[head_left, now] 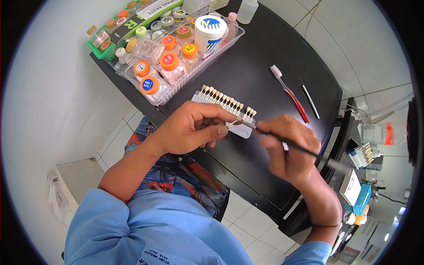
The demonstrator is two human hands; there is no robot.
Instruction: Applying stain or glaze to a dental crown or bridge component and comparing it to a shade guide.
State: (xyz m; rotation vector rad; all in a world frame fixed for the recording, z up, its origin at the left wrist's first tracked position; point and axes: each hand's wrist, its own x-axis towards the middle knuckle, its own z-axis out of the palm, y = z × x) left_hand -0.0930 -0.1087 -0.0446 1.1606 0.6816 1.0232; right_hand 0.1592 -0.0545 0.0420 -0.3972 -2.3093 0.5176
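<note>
My left hand (190, 128) is closed, pinching a small pale tab (230, 125) between thumb and fingers, probably one from the shade guide. In my right hand (293, 143) is a slim tool (282, 139) with a black handle and metal ends. Its front end reaches the tab at my left fingertips; its rear end is blurred, so its exact kind cannot be told. Just beyond my left hand lies the grey dental shade guide (243, 131), holding a row of tooth-coloured tabs (221, 98) with one gap towards its right end.
A clear plastic tray (201, 70) of orange-lidded jars (169, 62) and a white tub (210, 33) stands far left on the black desk (221, 73). On the right lie a red-and-white toothbrush (289, 93) and a thin pointed tool (310, 100). A translucent bottle (247, 11) stands at the back.
</note>
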